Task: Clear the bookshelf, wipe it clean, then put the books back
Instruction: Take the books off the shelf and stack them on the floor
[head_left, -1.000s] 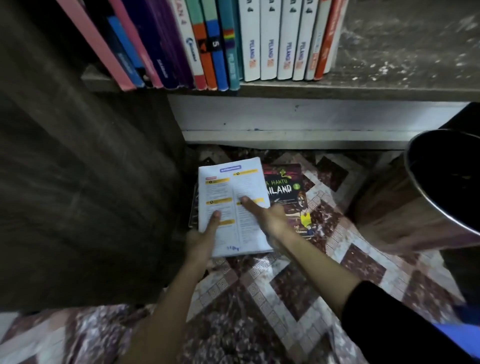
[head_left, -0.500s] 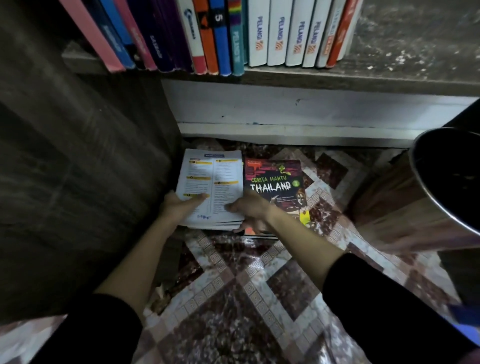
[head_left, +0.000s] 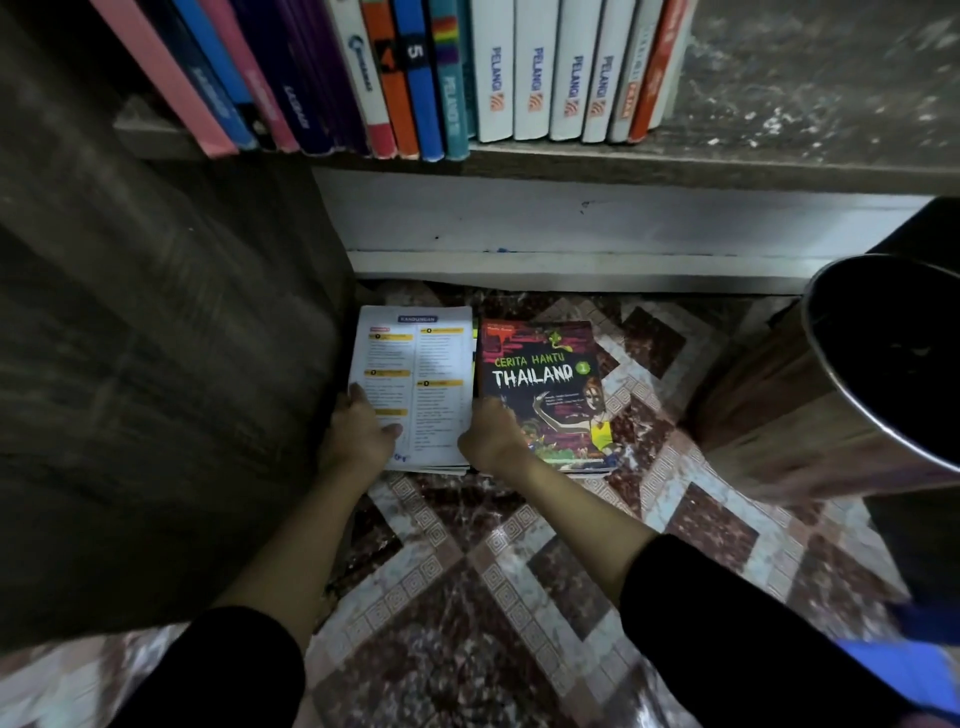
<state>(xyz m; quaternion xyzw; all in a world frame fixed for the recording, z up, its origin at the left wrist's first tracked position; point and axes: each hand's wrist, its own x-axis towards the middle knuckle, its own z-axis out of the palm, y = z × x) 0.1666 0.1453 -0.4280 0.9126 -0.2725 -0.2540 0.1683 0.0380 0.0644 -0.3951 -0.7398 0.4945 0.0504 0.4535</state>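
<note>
The white book (head_left: 415, 384) lies face up on the floor in the middle of the frame, open at a page with small print and yellow bars. More book edges show under it at the bottom. The left hand (head_left: 358, 436) holds its lower left corner - the thumb lies flat on the page and the fingers sit at the left edge. The right hand (head_left: 491, 436) grips the lower right edge, with the fingers curled down into the gap, so their tips are hidden. Just beside the white book, to the right, lies a dark book with "THAILAND" on the cover (head_left: 545, 384), and the right hand covers a bit of its lower left corner. Both books rest on red and white floor tiles (head_left: 467, 582). Above them, along the top of the frame, a row of books (head_left: 415, 78) stands on the shelf (head_left: 701, 169) - the right part of the shelf looks dusty. A dark wood panel (head_left: 156, 364) fills the left side. A shiny metal bin (head_left: 841, 447) stands at the right.
</note>
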